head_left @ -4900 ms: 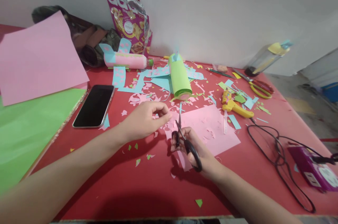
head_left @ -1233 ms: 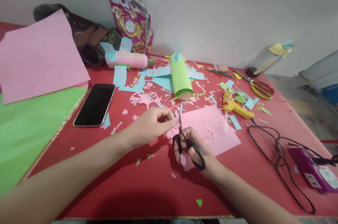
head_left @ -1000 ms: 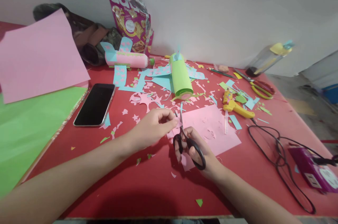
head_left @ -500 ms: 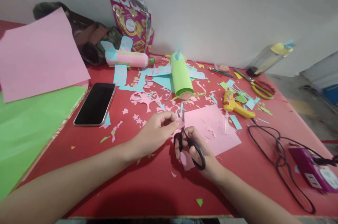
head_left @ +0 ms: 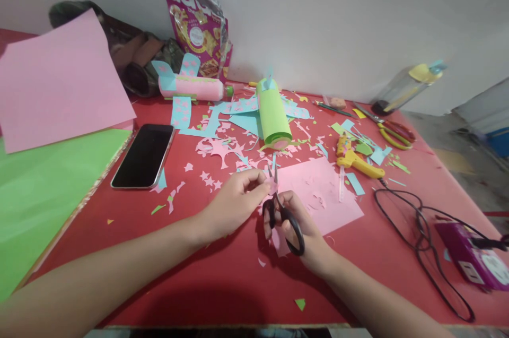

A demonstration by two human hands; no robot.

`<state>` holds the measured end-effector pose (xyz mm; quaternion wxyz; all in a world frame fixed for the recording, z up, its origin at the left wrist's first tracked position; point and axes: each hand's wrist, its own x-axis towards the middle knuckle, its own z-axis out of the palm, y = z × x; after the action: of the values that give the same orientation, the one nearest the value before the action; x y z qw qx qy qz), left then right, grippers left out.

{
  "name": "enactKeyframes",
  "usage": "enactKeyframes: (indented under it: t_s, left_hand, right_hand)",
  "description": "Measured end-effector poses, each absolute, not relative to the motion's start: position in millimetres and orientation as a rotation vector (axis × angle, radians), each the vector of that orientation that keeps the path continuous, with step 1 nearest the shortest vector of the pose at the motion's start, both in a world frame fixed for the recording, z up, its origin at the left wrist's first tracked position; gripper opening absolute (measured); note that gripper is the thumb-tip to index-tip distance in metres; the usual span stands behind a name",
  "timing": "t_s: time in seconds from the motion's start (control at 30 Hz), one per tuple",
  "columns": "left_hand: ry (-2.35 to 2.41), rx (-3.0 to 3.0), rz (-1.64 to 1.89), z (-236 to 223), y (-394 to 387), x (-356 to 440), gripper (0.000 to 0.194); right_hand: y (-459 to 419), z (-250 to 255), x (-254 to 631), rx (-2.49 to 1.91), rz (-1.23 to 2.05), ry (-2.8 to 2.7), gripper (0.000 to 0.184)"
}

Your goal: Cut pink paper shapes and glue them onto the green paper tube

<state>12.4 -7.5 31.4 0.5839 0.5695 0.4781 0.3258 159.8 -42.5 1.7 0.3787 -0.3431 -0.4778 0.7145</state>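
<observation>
Pinched in my left hand (head_left: 242,197) is a small piece of pink paper (head_left: 272,185). My right hand (head_left: 300,226) grips black-handled scissors (head_left: 295,229), with a finger and thumb in the loops. The blades point away from me, a little apart, right at the pink piece. Under and beside the right hand lies a pink sheet (head_left: 338,205) with cut shapes on it. Small pink paper stars (head_left: 209,181) lie left of my left hand. Beyond the hands rests a green paper-covered tube (head_left: 273,112) with blue wings.
A phone (head_left: 143,156) lies at the left, near large pink (head_left: 63,83) and green sheets (head_left: 51,195). A yellow glue gun (head_left: 356,160) with a looped black cord sits right, beside a purple power strip (head_left: 471,256). A pink paper-covered bottle (head_left: 194,88) and paper scraps lie farther back.
The scissor handles have drawn slightly closer together, and the lower loop has shifted a little left. My left hand keeps its hold on the pink piece.
</observation>
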Motion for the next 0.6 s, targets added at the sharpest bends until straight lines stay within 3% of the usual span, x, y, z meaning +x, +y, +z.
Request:
enactKeyframes:
  t_s: [0.6]
  left_hand:
    - [1.14,1.391,0.763,32.8,-7.5,9.7,0.022]
  right_hand:
    - [-43.3,1.6,158.0,-0.945,1.839,-1.149,0.038]
